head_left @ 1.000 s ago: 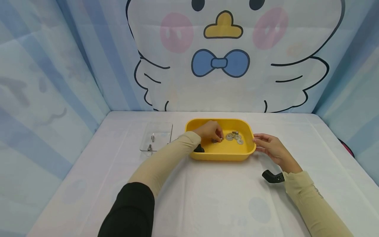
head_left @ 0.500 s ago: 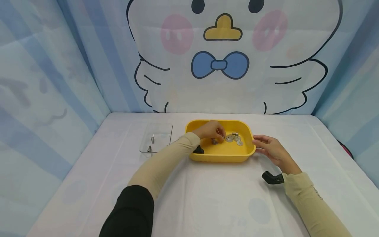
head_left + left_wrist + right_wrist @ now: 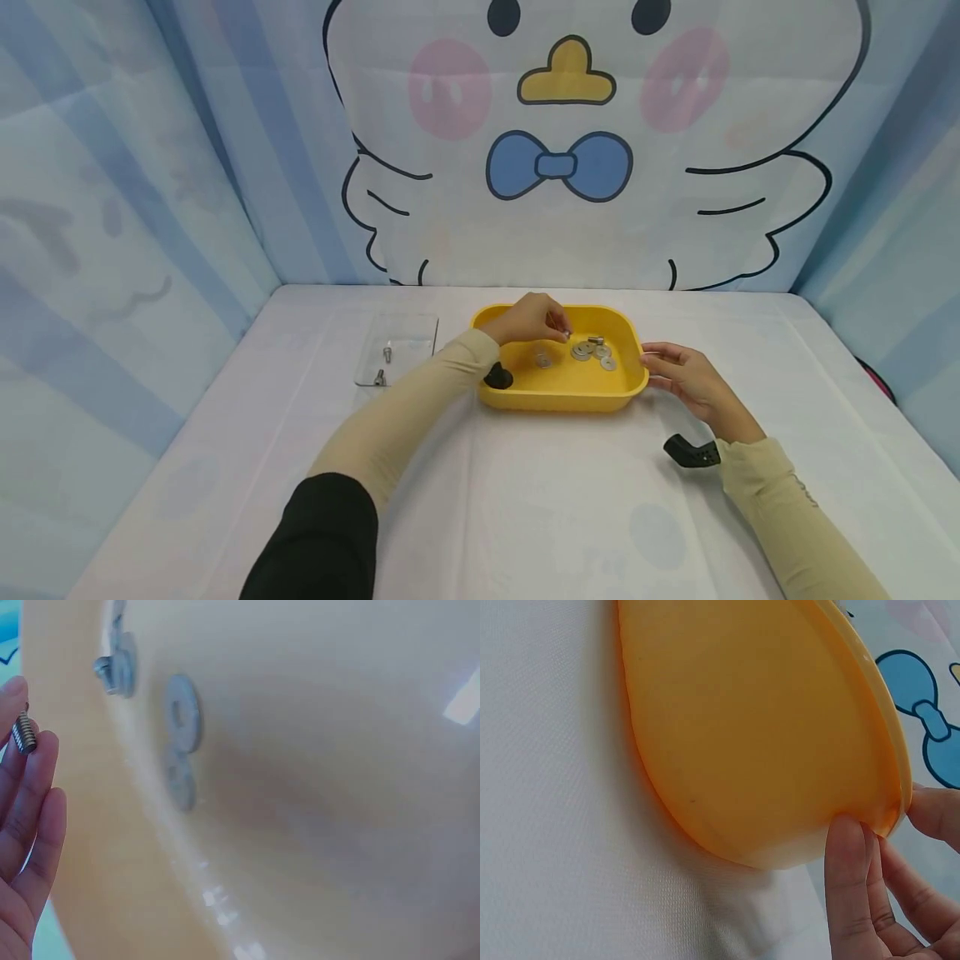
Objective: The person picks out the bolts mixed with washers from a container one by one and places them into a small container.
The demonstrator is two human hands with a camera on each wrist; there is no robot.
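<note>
My left hand (image 3: 534, 319) is above the yellow tray (image 3: 562, 402) and pinches a small metal screw (image 3: 25, 736) between its fingertips. In the left wrist view the screw's threaded end points downward. Flat metal washers (image 3: 581, 351) lie on the tray floor, along with another small screw (image 3: 596, 340). Left of those, a second group of washers (image 3: 543, 361) rests below my left hand. My right hand (image 3: 693, 379) holds the tray's right end, its fingers (image 3: 847, 892) against the outer wall just below the rim.
A clear plastic plate (image 3: 408, 333) lies left of the tray, bearing upright screws (image 3: 380, 377). My left forearm crosses in front of its right side. A white cloth covers the table (image 3: 555, 500), with printed curtains behind and at both sides.
My left hand has risen a little from the tray floor with the screw, uncovering more of the washers beneath it. The right hand stays at the tray's end.
</note>
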